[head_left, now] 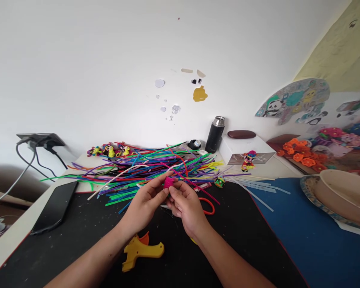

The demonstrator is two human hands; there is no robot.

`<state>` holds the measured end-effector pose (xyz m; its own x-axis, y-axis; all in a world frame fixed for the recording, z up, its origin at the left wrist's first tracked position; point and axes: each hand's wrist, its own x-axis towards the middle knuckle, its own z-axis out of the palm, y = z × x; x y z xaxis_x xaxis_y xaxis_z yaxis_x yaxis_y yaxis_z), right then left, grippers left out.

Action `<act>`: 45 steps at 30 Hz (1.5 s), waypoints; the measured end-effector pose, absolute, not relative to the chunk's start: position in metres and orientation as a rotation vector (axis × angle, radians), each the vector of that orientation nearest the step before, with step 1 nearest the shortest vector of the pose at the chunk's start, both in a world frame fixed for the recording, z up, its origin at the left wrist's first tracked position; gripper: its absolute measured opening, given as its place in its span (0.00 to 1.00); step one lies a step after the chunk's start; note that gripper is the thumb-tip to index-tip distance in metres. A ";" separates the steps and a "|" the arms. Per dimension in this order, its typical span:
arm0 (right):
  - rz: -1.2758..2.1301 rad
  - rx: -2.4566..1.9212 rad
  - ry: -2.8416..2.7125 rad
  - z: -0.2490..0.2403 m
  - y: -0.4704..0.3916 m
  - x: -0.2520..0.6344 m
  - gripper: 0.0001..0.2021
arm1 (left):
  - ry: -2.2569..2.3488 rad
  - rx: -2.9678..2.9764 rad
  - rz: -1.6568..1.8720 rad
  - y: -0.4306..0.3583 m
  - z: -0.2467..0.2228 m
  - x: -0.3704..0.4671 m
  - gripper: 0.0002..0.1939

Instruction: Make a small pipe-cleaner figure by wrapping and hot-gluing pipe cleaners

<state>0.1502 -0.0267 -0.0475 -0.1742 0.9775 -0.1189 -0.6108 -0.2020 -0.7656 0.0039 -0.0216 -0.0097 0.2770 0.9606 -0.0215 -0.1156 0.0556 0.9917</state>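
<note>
Between my two hands, over the black mat [180, 256], is a small magenta pipe cleaner coil [169, 182]. My left hand [148, 198] pinches it from the left with thumb and fingers. From the other side the thumb and fingertips of my right hand [186, 202] close on it too. Just behind my hands spreads a heap of colourful pipe cleaners [129, 172]. Red-handled scissors [208, 206] lie by my right hand, their blades partly hidden beneath it. Below my left wrist rests a yellow plastic tool with an orange trigger [144, 250], probably a glue gun.
A phone [55, 208] lies at the left. Behind the heap stand a black flask [215, 135] and a white box [241, 146], with a small pipe cleaner figure [248, 161] before it. Another small figure [219, 182] sits right of my hands. A large bowl [345, 196] is far right.
</note>
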 end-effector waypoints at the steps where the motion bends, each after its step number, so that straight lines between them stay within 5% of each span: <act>1: 1.673 -0.736 -0.691 -0.047 -0.027 0.150 0.20 | 0.939 1.201 1.037 -0.021 -0.010 0.004 0.29; 45: 1.632 -0.729 -0.765 -0.048 -0.026 0.153 0.21 | 0.893 1.043 1.034 -0.023 -0.013 0.010 0.31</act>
<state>0.1528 -0.0256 -0.0481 -0.1727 0.9829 -0.0632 -0.5801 -0.1533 -0.8000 0.0097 -0.0231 -0.0127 0.2749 0.9568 -0.0946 -0.2330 0.1618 0.9589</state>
